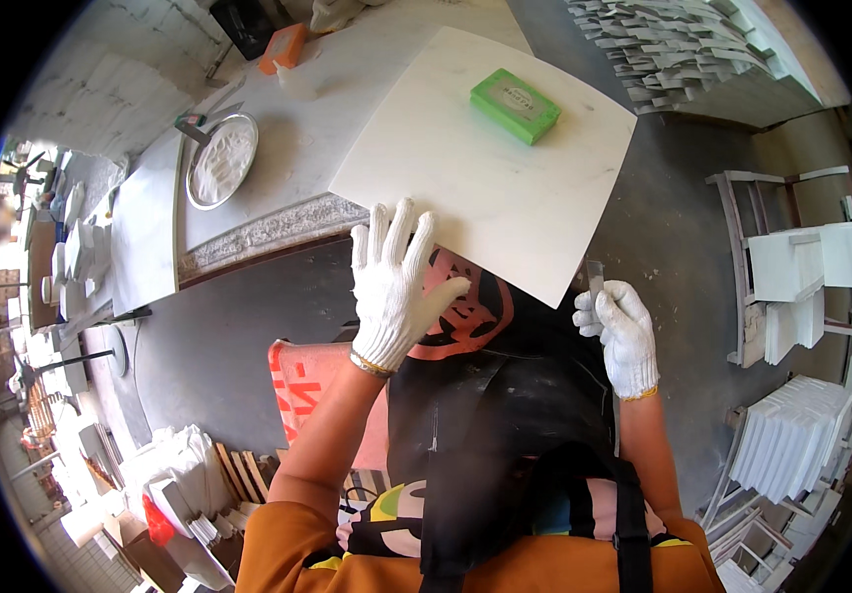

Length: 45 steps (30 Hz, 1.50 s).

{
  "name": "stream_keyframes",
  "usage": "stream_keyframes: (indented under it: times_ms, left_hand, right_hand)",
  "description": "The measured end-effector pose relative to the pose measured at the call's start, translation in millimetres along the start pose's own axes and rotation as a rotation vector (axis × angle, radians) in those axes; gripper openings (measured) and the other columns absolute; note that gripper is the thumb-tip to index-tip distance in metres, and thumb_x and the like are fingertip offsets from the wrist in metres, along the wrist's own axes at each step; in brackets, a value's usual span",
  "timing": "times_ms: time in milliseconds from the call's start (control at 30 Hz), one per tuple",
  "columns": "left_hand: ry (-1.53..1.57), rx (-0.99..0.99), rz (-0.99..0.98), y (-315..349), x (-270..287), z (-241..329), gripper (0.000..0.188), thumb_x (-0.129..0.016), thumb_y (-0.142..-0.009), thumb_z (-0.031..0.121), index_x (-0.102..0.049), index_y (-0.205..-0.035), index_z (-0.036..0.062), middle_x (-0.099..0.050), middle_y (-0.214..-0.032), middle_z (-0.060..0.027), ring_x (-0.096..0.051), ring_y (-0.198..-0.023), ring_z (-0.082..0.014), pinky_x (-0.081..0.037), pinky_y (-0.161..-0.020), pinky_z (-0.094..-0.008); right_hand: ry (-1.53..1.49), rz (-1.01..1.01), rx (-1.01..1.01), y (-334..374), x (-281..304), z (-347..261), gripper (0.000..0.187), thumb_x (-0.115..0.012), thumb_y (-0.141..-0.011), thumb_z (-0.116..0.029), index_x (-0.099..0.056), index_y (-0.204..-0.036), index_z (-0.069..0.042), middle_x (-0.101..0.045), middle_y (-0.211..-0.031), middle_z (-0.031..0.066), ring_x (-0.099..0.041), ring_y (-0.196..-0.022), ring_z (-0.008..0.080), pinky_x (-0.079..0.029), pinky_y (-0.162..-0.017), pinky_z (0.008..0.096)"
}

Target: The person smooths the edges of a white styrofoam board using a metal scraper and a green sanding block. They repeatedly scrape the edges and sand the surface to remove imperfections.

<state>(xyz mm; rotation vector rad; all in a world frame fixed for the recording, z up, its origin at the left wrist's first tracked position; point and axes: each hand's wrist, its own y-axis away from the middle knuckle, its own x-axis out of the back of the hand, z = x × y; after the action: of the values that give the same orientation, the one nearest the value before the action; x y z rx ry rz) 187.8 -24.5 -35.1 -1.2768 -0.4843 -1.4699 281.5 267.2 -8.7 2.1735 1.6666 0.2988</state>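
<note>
A white square slab (426, 128) with faint veining rests at the bench's edge, jutting toward me with one corner pointing my way. On its far part lies a green box (516, 106). My left hand (393, 287), in a white knit glove, is at the slab's near left edge with fingers spread. Its fingertips overlap the edge; whether they press on it I cannot tell. Beyond the slab's near right corner, my right hand (625, 336), also gloved, is closed around a small flat metal scraper (596, 275), blade pointing up.
On the grey bench (292, 188) sits a round metal dish (222, 163) of white paste with a putty knife in it. An orange box (284, 47) lies farther back. Racks of white slabs (791, 435) stand on the right, with stacked pieces (683, 49) at the far right.
</note>
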Motion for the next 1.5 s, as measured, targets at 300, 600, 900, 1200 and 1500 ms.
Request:
stream_keyframes:
  times_ms: [300, 600, 900, 1200, 1500]
  left_hand:
    - [0.338, -0.142, -0.015, -3, -26, 84, 0.094, -0.085, -0.069, 0.052, -0.05, -0.144, 0.0078, -0.042, -0.153, -0.0225, -0.036, -0.141, -0.053, -0.024, -0.115, -0.0677]
    - [0.157, -0.083, 0.027, -26, -8, 14, 0.09, -0.078, -0.07, 0.059, -0.054, -0.142, 0.0089, -0.048, -0.15, -0.0193, -0.04, -0.14, -0.0477, -0.029, -0.117, -0.0609]
    - [-0.126, 0.199, 0.19, -38, 13, -96, 0.081, -0.082, -0.074, 0.047, -0.057, -0.141, 0.0104, -0.047, -0.153, -0.0193, -0.037, -0.144, -0.0465, -0.028, -0.118, -0.0563]
    - [-0.007, 0.206, 0.316, -16, 41, -81, 0.054, -0.077, -0.086, 0.018, -0.062, -0.136, 0.0036, -0.056, -0.144, -0.0221, -0.054, -0.133, -0.041, -0.042, -0.109, -0.0474]
    - [0.919, 0.685, 0.128, 9, 65, -30, 0.047, -0.059, -0.103, 0.026, -0.058, -0.139, -0.0043, -0.065, -0.134, -0.0156, -0.063, -0.119, -0.0229, -0.046, -0.103, -0.0345]
  right_hand:
    - [-0.02, 0.004, -0.018, -3, -11, 6, 0.02, -0.058, -0.103, -0.023, -0.061, -0.11, -0.004, -0.071, -0.106, 0.0093, -0.068, -0.086, 0.0167, -0.052, -0.075, 0.0302]
    - [-0.109, -0.075, -0.029, -9, -6, 17, 0.025, -0.064, -0.101, -0.026, -0.06, -0.111, -0.003, -0.07, -0.106, 0.0094, -0.068, -0.087, 0.0183, -0.052, -0.073, 0.0301]
    - [-0.077, -0.053, -0.038, -10, -15, 8, 0.023, -0.062, -0.101, -0.025, -0.063, -0.11, -0.004, -0.071, -0.102, 0.0082, -0.068, -0.089, 0.0179, -0.051, -0.076, 0.0306]
    - [-0.036, 0.125, 0.049, -5, -7, -11, 0.022, -0.059, -0.103, -0.021, -0.063, -0.111, -0.002, -0.071, -0.098, 0.009, -0.066, -0.081, 0.0147, -0.052, -0.074, 0.029]
    - [0.041, 0.016, 0.119, -3, -42, -36, 0.03, -0.063, -0.098, -0.009, -0.063, -0.125, 0.003, -0.07, -0.088, 0.0086, -0.067, -0.077, 0.0141, -0.056, -0.073, 0.0289]
